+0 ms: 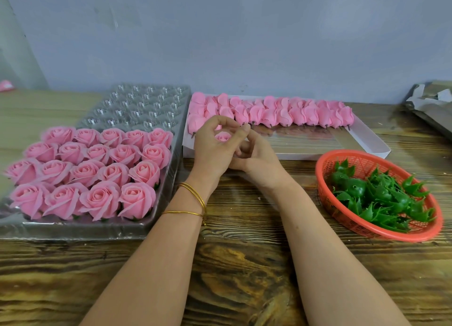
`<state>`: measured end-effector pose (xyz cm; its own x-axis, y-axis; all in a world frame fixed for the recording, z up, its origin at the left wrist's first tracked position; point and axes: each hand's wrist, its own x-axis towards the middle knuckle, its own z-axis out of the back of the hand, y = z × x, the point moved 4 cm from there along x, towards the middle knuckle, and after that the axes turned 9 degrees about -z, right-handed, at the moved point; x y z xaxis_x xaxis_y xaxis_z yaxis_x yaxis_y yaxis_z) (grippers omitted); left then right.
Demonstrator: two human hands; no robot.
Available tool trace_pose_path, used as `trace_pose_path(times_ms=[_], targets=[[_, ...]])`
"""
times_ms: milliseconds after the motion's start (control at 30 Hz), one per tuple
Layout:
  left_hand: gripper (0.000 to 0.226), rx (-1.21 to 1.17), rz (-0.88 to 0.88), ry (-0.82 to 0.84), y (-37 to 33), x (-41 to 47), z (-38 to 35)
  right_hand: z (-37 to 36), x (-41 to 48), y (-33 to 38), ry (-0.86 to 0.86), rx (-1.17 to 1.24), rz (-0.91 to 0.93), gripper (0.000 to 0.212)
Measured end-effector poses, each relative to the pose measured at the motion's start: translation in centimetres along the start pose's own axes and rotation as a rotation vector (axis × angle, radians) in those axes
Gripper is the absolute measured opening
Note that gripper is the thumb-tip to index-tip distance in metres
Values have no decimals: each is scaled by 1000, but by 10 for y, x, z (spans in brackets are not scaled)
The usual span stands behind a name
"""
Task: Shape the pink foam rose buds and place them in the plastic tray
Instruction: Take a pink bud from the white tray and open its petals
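Note:
A small pink foam rose bud [223, 137] sits between my two hands at the table's middle. My left hand [212, 147] curls its fingers round the bud. From below and the right my right hand [254, 158] holds it, fingertips at the petals; the bud's lower part is hidden. At the left lies the clear plastic tray [151, 98], whose near rows hold several opened pink roses [93, 169] while its far cups are bare. A white flat box [362, 140] behind my hands holds a row of closed pink buds [281, 113].
A red plastic basket [347, 218] of green calyx pieces [381, 198] stands at the right on the wooden table [232, 264]. Grey cardboard [430, 105] lies at the far right. A grey wall rises behind the table.

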<state>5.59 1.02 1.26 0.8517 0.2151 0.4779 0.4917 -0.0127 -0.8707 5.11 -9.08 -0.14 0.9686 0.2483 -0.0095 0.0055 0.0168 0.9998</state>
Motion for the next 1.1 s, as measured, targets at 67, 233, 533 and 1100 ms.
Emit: trace_pose_path(times_ms=[67, 233, 533, 1100], targets=[[17, 8, -9, 5, 1, 1, 1, -1, 1, -2, 24, -3, -10, 56], [15, 0, 13, -2, 9, 3, 3, -2, 2, -4, 20, 17, -40, 60], [12, -22, 0, -16, 6, 2, 2, 1, -1, -1, -66, -49, 5, 64], [11, -9, 36, -24, 12, 5, 6, -3, -3, -1, 18, -63, -33, 65]])
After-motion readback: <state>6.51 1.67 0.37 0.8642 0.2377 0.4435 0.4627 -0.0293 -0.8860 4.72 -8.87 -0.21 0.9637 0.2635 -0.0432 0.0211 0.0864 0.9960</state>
